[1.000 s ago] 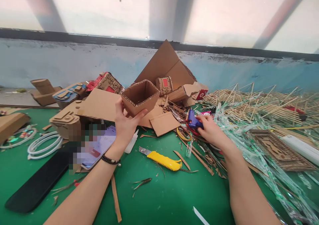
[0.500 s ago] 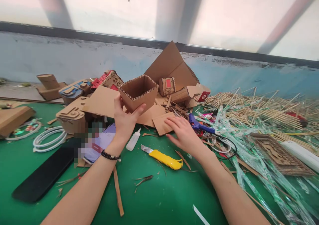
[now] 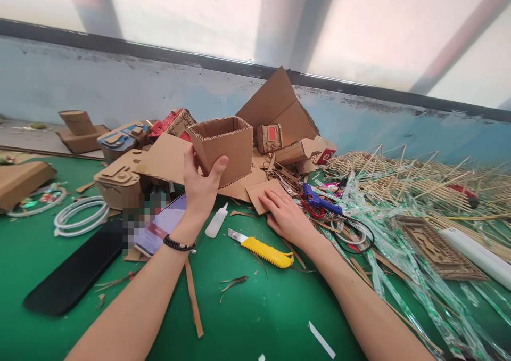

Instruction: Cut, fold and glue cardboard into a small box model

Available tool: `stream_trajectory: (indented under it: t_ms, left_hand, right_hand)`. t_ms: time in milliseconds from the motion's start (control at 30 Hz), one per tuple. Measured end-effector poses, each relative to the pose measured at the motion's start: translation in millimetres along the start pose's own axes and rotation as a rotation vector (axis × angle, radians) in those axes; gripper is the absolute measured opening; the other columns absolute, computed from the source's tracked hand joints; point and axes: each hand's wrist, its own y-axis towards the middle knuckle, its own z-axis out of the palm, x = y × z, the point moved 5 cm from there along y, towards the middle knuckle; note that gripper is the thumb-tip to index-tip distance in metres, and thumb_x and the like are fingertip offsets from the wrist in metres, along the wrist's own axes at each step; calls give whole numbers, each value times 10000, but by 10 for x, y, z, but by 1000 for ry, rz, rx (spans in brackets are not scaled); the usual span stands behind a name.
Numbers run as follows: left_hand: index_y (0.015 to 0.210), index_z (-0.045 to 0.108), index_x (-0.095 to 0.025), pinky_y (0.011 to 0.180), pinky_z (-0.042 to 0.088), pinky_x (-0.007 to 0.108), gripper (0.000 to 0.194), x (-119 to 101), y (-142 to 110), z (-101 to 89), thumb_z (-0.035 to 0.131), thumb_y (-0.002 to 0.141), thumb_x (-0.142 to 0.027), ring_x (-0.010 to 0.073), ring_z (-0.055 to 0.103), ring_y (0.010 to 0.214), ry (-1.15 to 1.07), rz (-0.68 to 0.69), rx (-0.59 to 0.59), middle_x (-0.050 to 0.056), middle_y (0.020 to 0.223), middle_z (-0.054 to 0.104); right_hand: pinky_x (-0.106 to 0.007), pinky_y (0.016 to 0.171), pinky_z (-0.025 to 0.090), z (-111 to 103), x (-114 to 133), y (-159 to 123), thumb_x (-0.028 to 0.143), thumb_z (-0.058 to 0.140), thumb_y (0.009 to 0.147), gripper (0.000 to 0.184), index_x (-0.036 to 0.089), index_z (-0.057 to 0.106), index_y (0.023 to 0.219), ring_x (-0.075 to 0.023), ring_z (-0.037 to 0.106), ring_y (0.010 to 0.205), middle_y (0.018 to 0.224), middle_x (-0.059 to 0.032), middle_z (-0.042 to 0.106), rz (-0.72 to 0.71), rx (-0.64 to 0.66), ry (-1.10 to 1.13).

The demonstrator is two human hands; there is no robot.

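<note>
My left hand (image 3: 202, 185) grips an open-topped cardboard box (image 3: 229, 153) from its near left side, thumb on the front face, and holds it raised above the table. Over a small flat cardboard piece (image 3: 257, 195) lies my right hand (image 3: 285, 214), its fingers stretched out and resting on the piece. Between my forearms are a yellow utility knife (image 3: 267, 252) with its blade out and a small white glue bottle (image 3: 216, 221). A blue glue gun (image 3: 321, 200) rests just right of my right hand.
Finished cardboard boxes (image 3: 120, 182) and a phone (image 3: 162, 225) are on the left, near a coiled white cable (image 3: 80, 215). Clear-green plastic strips (image 3: 415, 276) and thin wooden sticks (image 3: 399, 177) crowd the right. A large cardboard sheet (image 3: 279, 103) leans against the wall behind.
My left hand has tilted the box, so more of its front face shows and less of its inside. My right hand has come down onto the flat cardboard piece.
</note>
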Motion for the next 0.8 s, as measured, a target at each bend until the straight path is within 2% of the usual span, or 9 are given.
stream_trajectory:
  t_ms: [167, 267, 367, 433, 500, 600, 700, 767, 800]
  left_hand:
    - [1328, 581, -243, 1012, 612, 398, 791, -2, 16, -21, 812, 791, -774, 253, 712, 1142, -1, -9, -16, 96, 1224, 701]
    - [1344, 570, -245, 1034, 604, 402, 791, -7, 29, -37, 807, 800, -768, 257, 706, 1173, 10, 8, -16, 100, 1244, 691]
    - [1324, 562, -237, 1029, 598, 407, 790, -8, 36, -56, 830, 788, -752, 251, 699, 1158, 21, -8, -31, 94, 1222, 688]
    - [1313, 555, -230, 1000, 598, 395, 807, -11, 38, -65, 845, 770, -751, 244, 698, 1132, 16, -20, -46, 93, 1212, 688]
    - [1303, 550, -225, 964, 599, 372, 824, -11, 43, -66, 853, 754, -758, 242, 695, 1134, 3, -18, -53, 98, 1226, 683]
    - [1295, 543, -229, 932, 596, 348, 834, 17, 61, -71, 849, 744, -775, 249, 688, 1184, -3, -9, -56, 107, 1267, 675]
    - [1300, 534, -240, 924, 588, 343, 823, 57, 85, -93, 832, 758, -783, 239, 692, 1170, 31, -15, -57, 94, 1249, 680]
    - [1299, 535, -235, 920, 583, 345, 827, 65, 99, -118, 837, 755, -780, 231, 693, 1135, 51, -21, -66, 90, 1224, 687]
    - [1299, 537, -231, 924, 582, 347, 834, 61, 105, -131, 844, 749, -777, 231, 691, 1130, 51, -23, -73, 92, 1224, 690]
  right_hand:
    - [-512, 1246, 486, -11, -38, -23, 105, 496, 995, 540, 178, 630, 1513, -301, 620, 1448, 1581, -143, 636, -16, 2, 44]
    - [-554, 1247, 468, -87, -45, -49, 280, 546, 1072, 458, 192, 628, 1514, -316, 614, 1454, 1570, -139, 648, -5, -5, 85]
    - [-573, 1233, 452, -268, 38, 23, 442, 586, 1088, 484, 193, 637, 1500, -341, 600, 1456, 1561, -156, 652, -8, -84, 79]
    - [-498, 1162, 498, -381, 219, 149, 358, 556, 1111, 387, 220, 672, 1454, -301, 656, 1362, 1479, -143, 711, -95, -117, 58]
    - [-412, 1023, 547, -427, 505, 310, 267, 557, 1111, 315, 231, 702, 1389, -253, 707, 1198, 1334, -117, 779, -241, -95, 49]
    - [-381, 893, 538, -363, 1003, 530, 188, 537, 1112, 309, 227, 680, 1384, -245, 658, 1204, 1316, -105, 779, -462, -9, 3]
    - [-362, 812, 515, -280, 1279, 690, 181, 488, 1129, 257, 179, 723, 1235, -239, 657, 1105, 1119, -88, 809, -473, 108, -20]
    - [-363, 828, 520, -367, 1275, 714, 154, 528, 1102, 219, 163, 746, 1082, -253, 657, 1116, 1072, -96, 800, -445, 159, 27]
    - [-376, 853, 532, -488, 1210, 698, 155, 582, 1075, 166, 159, 746, 1051, -266, 662, 1120, 1074, -105, 796, -414, 152, 102]
